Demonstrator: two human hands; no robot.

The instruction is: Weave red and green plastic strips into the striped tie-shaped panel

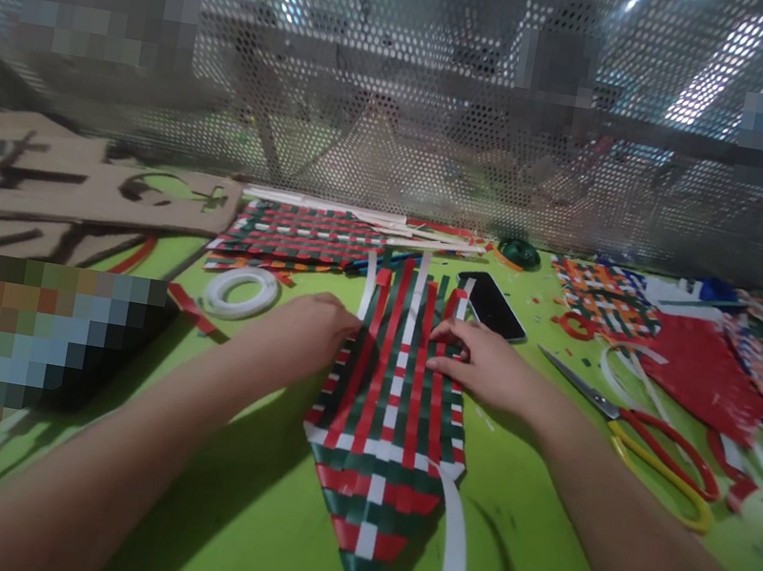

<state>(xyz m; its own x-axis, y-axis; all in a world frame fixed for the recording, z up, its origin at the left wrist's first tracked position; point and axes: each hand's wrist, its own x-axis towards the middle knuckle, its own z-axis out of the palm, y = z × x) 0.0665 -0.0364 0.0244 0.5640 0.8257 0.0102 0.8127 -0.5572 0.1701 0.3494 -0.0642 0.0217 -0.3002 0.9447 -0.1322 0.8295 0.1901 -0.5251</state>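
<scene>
Your woven piece (394,403) of red, dark green and white strips, tapering toward you.
You have it upright in your view over the green counter (227,531), loose strip ends spreading at the far side, a white band down its middle, its near tip dark green; a long white strip (455,558) trails toward you from its right corner.

Scissors (601,401), woven strips (391,413) and cardboard cutouts (96,207) (rather a clutter) suggest a craft workshop.
</scene>
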